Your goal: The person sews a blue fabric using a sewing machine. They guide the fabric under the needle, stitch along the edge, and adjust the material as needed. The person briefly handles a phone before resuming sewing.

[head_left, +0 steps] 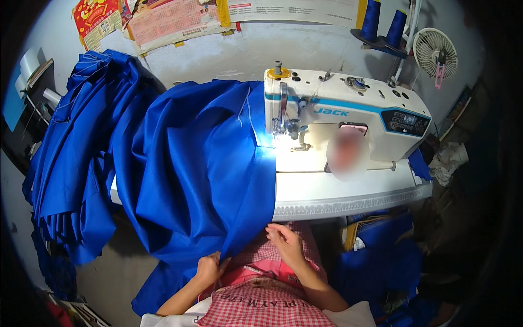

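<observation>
A large sheet of bright blue fabric (180,163) lies in deep folds over the left of the sewing table and hangs over its front edge. Its right edge runs up to the needle area of a white sewing machine (332,103), where a lamp lights it. My left hand (210,269) is closed on the fabric's lower edge, above my lap. Just below the table's front edge, my right hand (286,243) has its fingers loosely bent and apart, close to the fabric's right edge; nothing shows in it.
More blue fabric (81,147) is heaped at the left. A ruler strip (354,206) runs along the table (305,188) front. A phone (353,129) leans against the machine. Blue thread cones (396,28) and a small fan (435,48) stand behind. Blue cloth (381,267) lies below right.
</observation>
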Available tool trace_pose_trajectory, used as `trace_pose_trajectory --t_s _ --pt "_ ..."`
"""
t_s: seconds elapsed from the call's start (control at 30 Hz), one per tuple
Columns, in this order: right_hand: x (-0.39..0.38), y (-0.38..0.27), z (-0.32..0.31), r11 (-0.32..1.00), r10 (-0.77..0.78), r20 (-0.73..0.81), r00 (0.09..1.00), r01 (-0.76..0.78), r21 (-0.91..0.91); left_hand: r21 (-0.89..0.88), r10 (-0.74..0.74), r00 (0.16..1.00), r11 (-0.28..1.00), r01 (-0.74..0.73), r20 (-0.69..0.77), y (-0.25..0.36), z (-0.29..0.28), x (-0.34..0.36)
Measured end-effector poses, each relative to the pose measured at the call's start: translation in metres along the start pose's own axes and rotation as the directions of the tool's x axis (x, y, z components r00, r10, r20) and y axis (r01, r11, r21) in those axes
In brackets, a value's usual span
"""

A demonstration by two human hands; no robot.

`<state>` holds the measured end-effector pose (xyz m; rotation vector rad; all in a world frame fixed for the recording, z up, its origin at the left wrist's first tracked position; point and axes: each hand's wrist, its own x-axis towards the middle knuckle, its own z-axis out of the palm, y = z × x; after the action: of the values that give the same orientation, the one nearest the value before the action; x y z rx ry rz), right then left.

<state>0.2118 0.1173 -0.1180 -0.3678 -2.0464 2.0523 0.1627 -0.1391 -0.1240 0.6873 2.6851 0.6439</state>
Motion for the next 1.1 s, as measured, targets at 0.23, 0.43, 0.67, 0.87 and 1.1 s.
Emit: trace_pose_trajectory --t_s 0.23,0.43,0.67,0.87,1.1 --pt "0.005 -0.054 0.018 0.870 0.219 0.058 0.974 -0.222 0.440 -0.813 0.469 0.871 0.559 -0.166 0.145 0.091 -0.032 -0.035" --pt "-0.016 -0.052 0.002 0.860 0.265 -0.027 0.964 -0.224 0.458 -0.595 0.474 0.776 0.787 -0.162 0.416 0.121 -0.032 -0.021" --pt "-0.022 -0.017 0.007 0.939 0.137 -0.262 0.955 -0.042 0.341 -0.819 0.438 0.883 0.438 -0.372 -0.167 0.138 -0.067 0.102" --pt "-0.024 -0.019 0.005 0.969 0.053 -0.244 0.968 0.009 0.246 -0.469 -0.029 0.724 0.780 -0.415 -0.690 0.059 -0.061 0.209" --pt "-0.020 -0.002 0.022 0.979 0.114 -0.134 0.984 -0.088 0.184 0.006 0.332 0.700 0.905 -0.425 -0.633 0.059 -0.095 0.172"
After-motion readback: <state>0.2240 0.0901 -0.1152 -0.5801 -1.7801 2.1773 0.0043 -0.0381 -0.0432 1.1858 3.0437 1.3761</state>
